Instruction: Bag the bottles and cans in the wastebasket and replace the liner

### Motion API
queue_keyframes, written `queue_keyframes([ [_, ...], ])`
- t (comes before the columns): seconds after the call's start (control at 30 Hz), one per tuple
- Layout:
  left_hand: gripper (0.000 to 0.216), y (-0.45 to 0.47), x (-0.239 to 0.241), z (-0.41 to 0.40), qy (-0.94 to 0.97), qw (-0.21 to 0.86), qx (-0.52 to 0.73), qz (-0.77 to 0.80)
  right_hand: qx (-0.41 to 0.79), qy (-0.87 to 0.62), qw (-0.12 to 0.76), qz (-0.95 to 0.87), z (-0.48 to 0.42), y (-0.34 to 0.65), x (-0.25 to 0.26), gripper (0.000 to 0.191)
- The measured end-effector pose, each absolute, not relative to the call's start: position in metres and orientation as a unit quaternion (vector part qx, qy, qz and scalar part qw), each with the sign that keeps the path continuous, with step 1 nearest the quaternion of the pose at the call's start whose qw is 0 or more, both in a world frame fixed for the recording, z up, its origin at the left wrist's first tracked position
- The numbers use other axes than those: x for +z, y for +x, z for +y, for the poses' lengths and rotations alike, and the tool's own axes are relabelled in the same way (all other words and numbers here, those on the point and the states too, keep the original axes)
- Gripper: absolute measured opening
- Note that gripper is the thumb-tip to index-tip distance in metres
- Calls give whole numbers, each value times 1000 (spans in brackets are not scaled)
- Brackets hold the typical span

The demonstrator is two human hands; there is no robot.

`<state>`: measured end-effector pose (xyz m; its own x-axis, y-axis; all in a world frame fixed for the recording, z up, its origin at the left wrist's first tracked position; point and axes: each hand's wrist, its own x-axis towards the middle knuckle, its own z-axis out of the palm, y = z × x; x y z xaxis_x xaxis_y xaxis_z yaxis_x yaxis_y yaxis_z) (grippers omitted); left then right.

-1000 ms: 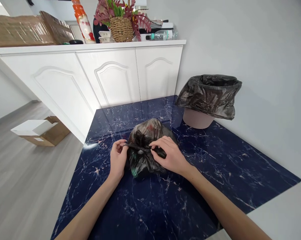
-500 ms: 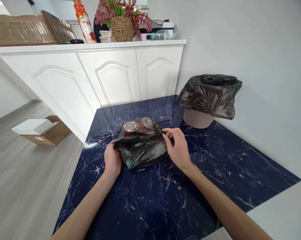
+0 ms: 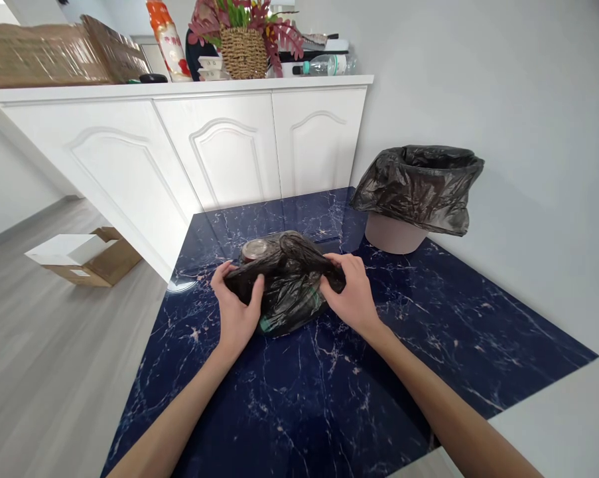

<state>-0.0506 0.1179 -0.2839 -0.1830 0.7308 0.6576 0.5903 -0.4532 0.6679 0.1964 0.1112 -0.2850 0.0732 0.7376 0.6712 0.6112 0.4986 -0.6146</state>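
A filled black trash bag (image 3: pixel 289 285) lies on the dark blue marbled mat (image 3: pixel 329 398). Through its thin plastic show a can top and something green. My left hand (image 3: pixel 237 305) grips the bag's left side, thumb on top of a bunched flap. My right hand (image 3: pixel 351 292) clutches the right side, fingers curled into the plastic. Both hands hold the bag from opposite sides, low over the mat.
A pink bin lined with a black bag (image 3: pixel 418 189) stands at the mat's far right by the wall. White cabinets (image 3: pixel 219 146) behind carry a wicker plant basket (image 3: pixel 243 50), bottles and a cardboard box. An open carton (image 3: pixel 80 255) lies on the wooden floor at left.
The bag's strands were pulled apart sideways, then both hands came back in and now press on the bag's bunched top from both sides.
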Motion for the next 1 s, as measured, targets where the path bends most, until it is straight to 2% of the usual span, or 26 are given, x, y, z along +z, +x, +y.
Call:
queue_keyframes([
  [0.07, 40, -50, -283, 116, 661, 53, 531, 527, 51, -496, 545, -674, 111, 197, -284, 14],
  [0.13, 24, -52, -283, 118, 643, 86, 531, 545, 64, -500, 568, -651, 113, 199, -282, 6],
  [0.33, 36, -75, -297, 141, 488, 160, 617, 597, 213, -513, 635, -536, 121, 211, -287, 13],
  [0.47, 34, -91, -300, 151, 458, 153, 636, 603, 238, -558, 643, -467, 125, 214, -293, 22],
  [0.57, 60, -94, -289, 145, 524, 22, 614, 591, 167, -568, 651, -475, 120, 210, -288, 29],
  [0.6, 63, -92, -284, 140, 562, -39, 593, 575, 119, -561, 651, -496, 117, 207, -285, 33],
  [0.67, 55, -87, -276, 129, 635, -129, 545, 532, 15, -526, 642, -558, 108, 201, -277, 42],
  [0.77, 34, -76, -272, 117, 729, -138, 478, 469, -68, -455, 614, -641, 97, 192, -270, 59],
  [0.87, 30, -68, -275, 112, 794, -105, 421, 425, -64, -441, 588, -675, 91, 185, -270, 70],
  [1.0, 20, -62, -274, 104, 833, -96, 376, 395, -42, -451, 569, -687, 94, 186, -275, 72],
])
